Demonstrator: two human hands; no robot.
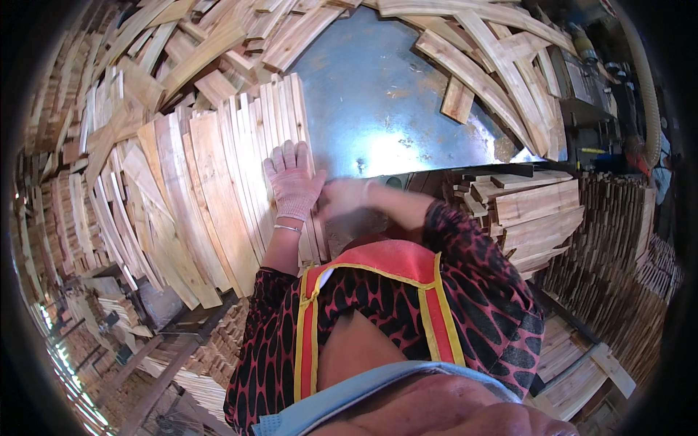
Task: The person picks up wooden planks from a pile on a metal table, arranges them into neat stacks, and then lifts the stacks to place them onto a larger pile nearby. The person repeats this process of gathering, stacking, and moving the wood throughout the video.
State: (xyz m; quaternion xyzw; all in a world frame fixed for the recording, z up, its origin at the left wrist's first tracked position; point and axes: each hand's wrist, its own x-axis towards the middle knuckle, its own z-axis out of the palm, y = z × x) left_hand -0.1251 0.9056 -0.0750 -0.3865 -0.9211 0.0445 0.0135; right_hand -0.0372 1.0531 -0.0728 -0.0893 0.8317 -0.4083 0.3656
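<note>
My left hand [294, 182], in a pale knit glove with a bracelet at the wrist, lies palm down with fingers extended on a row of narrow wooden boards [281, 117]. The boards stand side by side, long edges up, at the left of a blue-grey metal tabletop [354, 82]. Close beside the rightmost board is my right hand [346, 199], also gloved and blurred by motion. Its fingers are indistinct, and whether it holds anything cannot be made out. Wider flat boards [210, 185] lean further left in the same row.
Loose boards [204, 60] lie heaped at the back left. More long boards [480, 87] and a short wood block [458, 101] rest on the tabletop's right. Stacked boards [540, 212] stand right of my arm. A ribbed hose [646, 92] hangs by machinery at the far right.
</note>
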